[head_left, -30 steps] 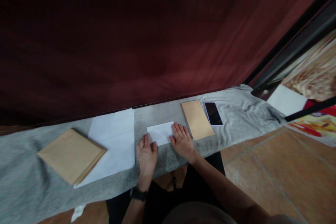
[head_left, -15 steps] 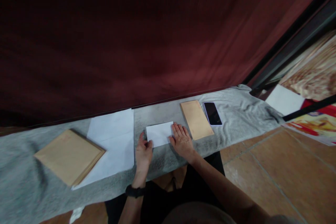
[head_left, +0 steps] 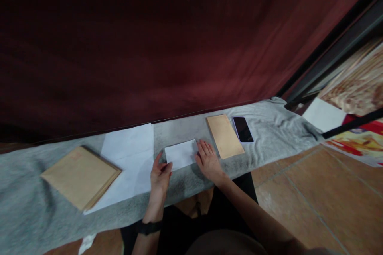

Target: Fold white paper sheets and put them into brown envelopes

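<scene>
Far left, stack of flat tan paper envelopes (head_left: pixel 80 177), overlapping large white paper sheets (head_left: pixel 134 155) on the worktop covered in soft grey cloth (head_left: pixel 182 127). Next, my left hand (head_left: pixel 160 175): thumb and index finger spread, thumb at the near-left corner of the small white paper rectangle (head_left: pixel 181 154); can't tell if it's pinched. Paper lies flat between my hands, probably folded: should be light, bendy, easy to crease, apt to slide. Best hold: short edges, thumb above, fingers under. My right hand (head_left: pixel 209 162) lies flat, fingers extended, at its right end. Then single tan paper envelope (head_left: pixel 225 135), black-screened phone with lilac edge (head_left: pixel 243 129).
</scene>
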### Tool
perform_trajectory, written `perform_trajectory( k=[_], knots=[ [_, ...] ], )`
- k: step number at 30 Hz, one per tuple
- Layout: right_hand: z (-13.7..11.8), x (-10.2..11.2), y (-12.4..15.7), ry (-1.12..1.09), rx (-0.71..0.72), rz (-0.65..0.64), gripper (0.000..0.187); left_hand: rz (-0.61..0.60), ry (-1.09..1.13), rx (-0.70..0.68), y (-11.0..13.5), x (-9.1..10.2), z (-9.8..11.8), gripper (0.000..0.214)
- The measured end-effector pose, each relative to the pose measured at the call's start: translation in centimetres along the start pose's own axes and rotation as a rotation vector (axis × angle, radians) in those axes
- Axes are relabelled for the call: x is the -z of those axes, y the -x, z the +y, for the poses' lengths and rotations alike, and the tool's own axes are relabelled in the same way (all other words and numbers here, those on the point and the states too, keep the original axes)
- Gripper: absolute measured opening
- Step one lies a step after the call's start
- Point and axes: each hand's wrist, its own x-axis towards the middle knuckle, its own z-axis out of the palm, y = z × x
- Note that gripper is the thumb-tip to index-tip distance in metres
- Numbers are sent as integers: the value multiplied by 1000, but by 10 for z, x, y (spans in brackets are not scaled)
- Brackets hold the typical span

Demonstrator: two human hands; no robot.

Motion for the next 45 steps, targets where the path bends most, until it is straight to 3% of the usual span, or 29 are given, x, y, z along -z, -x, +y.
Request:
perform_trajectory(
  k=[2,5,8,12,15,18,22,28,31,36,45],
  knots=[
    [-8,6,1,-41,142,-52,63,-47,93,109,5,-3,8,86],
    [-21,12,1,-78,295,-131,63,-82,181,146,11,-8,19,94],
    [-28,15,-2,-88,255,-156,51,-93,220,137,14,-6,23,92],
    [-24,30,-11,-115,175,-168,43,-108,236,90,12,3,18,69],
    [-21,51,-17,-121,226,-210,36,-63,68,-123,9,10,16,55],
    [-22,69,-22,-120,289,-254,33,-179,-111,-283,9,13,18,41],
    [-23,76,-28,-128,251,-210,30,-271,-166,-173,13,10,18,38],
    [-8,56,-33,-197,-5,-85,38,-235,-29,29,15,6,14,54],
    [1,44,-32,-217,-78,-38,43,-231,-29,56,13,3,12,55],
    [0,27,-24,-169,7,36,49,-216,-62,68,8,-5,4,52],
    [-28,-18,-3,-25,95,-88,50,-152,-382,6,1,-8,3,33]
  ],
)
